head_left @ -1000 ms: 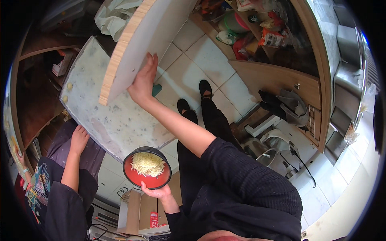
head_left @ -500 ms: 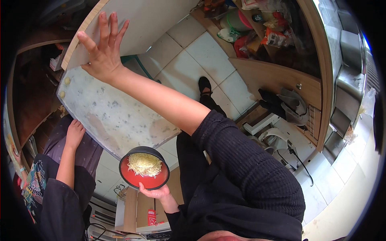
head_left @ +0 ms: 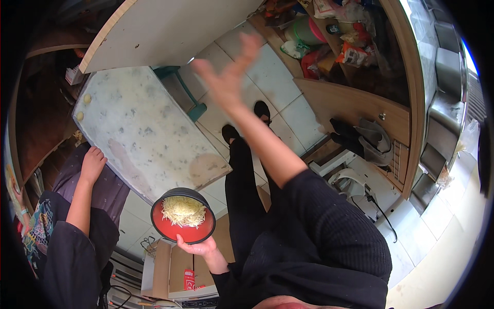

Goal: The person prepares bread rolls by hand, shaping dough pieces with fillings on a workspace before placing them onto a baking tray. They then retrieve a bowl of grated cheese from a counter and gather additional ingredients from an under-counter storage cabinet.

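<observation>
My left hand (head_left: 198, 245) supports a black bowl with a red inside (head_left: 182, 226) from below; pale shredded food (head_left: 183, 208) lies heaped in it. My right hand (head_left: 229, 72), blurred by motion, is raised over the floor with its fingers spread and nothing in them. It is apart from the white panel with a wood edge (head_left: 144, 36) at upper left. Below that panel is a speckled pale tabletop (head_left: 144, 129), with two small dough-like balls (head_left: 87, 98) at its left edge.
Another person's hand (head_left: 92, 165) rests by the tabletop's near left edge. A cabinet of bags and containers (head_left: 303, 26), an open wooden door (head_left: 355, 100) and a white appliance (head_left: 347, 180) are at right. A green stool or chair (head_left: 197, 110) stands beyond the tabletop.
My right hand has left the white panel and swung rightward over the floor. The panel sits higher and farther left than a second ago. The bowl has shifted slightly left.
</observation>
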Demonstrator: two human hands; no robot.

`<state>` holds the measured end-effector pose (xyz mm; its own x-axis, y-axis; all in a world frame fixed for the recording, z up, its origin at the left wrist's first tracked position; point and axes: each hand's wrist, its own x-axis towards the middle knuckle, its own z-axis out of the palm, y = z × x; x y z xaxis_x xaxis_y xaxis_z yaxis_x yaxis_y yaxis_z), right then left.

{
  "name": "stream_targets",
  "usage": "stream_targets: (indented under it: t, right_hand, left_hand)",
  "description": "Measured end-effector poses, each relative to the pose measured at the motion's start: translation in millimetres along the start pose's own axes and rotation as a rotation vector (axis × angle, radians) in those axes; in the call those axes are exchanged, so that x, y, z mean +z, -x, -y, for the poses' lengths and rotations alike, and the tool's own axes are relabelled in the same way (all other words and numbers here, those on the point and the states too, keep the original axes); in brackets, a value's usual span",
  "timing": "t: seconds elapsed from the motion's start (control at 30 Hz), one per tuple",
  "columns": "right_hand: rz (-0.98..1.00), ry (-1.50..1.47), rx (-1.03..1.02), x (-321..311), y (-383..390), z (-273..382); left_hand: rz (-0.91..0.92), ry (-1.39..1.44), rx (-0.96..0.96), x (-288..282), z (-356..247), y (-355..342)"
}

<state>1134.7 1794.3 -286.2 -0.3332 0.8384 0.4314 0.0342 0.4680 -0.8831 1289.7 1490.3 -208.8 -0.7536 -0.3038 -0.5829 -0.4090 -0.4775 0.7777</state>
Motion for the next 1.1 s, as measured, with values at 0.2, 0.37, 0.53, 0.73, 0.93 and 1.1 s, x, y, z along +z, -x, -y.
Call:
stream_targets:
  t: [0.2, 0.37, 0.53, 0.73, 0.93, 1.1]
  right_hand:
    - [-0.678, -0.212, 0.783, -270, 12, -105]
    - [-0.840, -0.225, 0.543, -365, -21, -106]
    - [-0.889, -0.528, 0.473, -385, -40, -123]
    - [-0.922, -0.419, 0.457, -376, -21, -108]
    - [-0.653, -0.423, 0.416, -329, 75, -60]
    - [-0.477, 0.208, 0.492, -365, 192, -49]
  left_hand:
    - [0.047, -0.047, -0.020, 13, -2, -5]
    - [0.113, -0.137, -0.042, 43, 17, -10]
    - [0.228, -0.266, -0.109, 68, 35, -5]
    - [0.342, -0.313, -0.160, 52, 43, -7]
    - [0.277, -0.313, -0.098, 30, 27, -7]
    - [0.379, -0.339, -0.144, 29, 48, -6]
